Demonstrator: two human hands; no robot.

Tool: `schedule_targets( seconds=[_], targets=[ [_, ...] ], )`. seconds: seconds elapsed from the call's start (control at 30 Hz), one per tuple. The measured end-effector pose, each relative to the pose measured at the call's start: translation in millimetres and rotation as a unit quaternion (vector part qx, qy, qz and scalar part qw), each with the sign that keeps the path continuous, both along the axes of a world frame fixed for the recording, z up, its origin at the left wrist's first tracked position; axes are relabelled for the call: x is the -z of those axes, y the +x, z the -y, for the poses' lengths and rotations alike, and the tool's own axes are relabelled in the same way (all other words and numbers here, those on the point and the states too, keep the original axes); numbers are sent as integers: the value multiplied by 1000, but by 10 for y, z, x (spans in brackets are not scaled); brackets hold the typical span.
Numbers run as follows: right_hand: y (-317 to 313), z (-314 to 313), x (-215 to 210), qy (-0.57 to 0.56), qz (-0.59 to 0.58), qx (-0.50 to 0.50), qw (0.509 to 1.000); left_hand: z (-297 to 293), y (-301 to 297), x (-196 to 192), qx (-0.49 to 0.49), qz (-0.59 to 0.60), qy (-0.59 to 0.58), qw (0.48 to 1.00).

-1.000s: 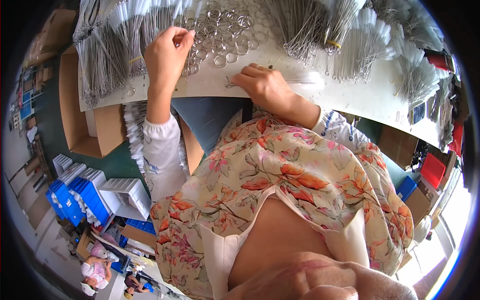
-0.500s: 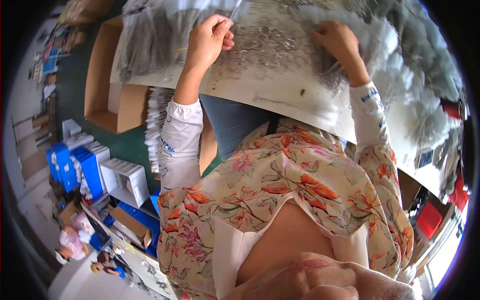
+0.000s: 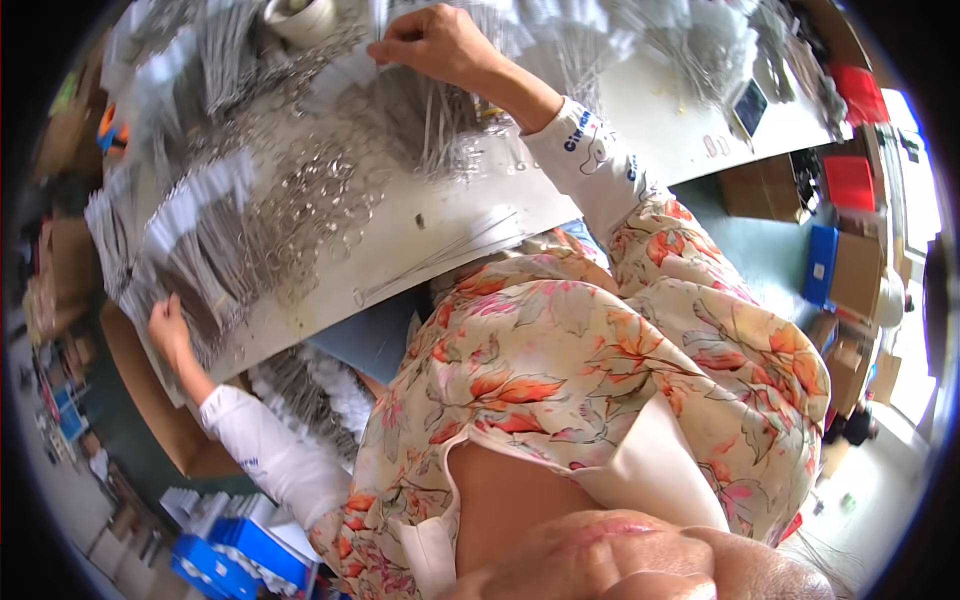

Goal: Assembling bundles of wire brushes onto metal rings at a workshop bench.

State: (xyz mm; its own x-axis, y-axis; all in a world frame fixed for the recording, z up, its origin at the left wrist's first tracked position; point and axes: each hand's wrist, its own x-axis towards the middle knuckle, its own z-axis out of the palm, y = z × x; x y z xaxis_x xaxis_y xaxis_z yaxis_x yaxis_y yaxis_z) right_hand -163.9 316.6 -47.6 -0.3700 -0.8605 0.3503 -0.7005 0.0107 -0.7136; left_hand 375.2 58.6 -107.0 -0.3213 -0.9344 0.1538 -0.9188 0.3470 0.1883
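Head view, looking steeply down over a floral-print blouse (image 3: 600,360) to a white worktop (image 3: 640,120) that tilts across the upper frame.

The left hand (image 3: 168,325) reaches far out to the worktop's left edge, where it lies against a bundle of thin grey metal wires with white tags (image 3: 200,250). Its fingers look curled into the wire ends, probably to pick a few out or steady the bundle, but motion blur hides whether they actually grip, so I cannot tell.

The right hand (image 3: 435,42) is at the top centre, fingers pinched together on the tips of another fanned bunch of thin grey wires (image 3: 440,120) that spreads down towards the body. The pinch looks suited to pulling single strands out.

Between the two hands lies a loose heap of small silver metal rings (image 3: 320,195), within reach of both. A roll of pale tape (image 3: 300,15) is at the top edge. A few stray straight wires (image 3: 440,255) lie near the front edge. Blue boxes (image 3: 230,560) stand on the floor at lower left.
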Motion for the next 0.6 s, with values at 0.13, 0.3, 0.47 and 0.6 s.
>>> schedule_targets(
  seconds=[0.13,0.3,0.47,0.6],
  targets=[
    [-309,-396,-211,6,323,-6,946,10,148,34,-46,-146,57,987],
    [-270,-555,-262,152,136,23,979,-216,-117,-167,-102,-243,44,964],
    [-332,-674,-232,65,217,39,973,-966,-1095,-949,-2,-343,-102,934],
    [-520,-960,-133,29,186,113,976,-1575,-2253,-1173,83,-455,104,881]
  ],
)
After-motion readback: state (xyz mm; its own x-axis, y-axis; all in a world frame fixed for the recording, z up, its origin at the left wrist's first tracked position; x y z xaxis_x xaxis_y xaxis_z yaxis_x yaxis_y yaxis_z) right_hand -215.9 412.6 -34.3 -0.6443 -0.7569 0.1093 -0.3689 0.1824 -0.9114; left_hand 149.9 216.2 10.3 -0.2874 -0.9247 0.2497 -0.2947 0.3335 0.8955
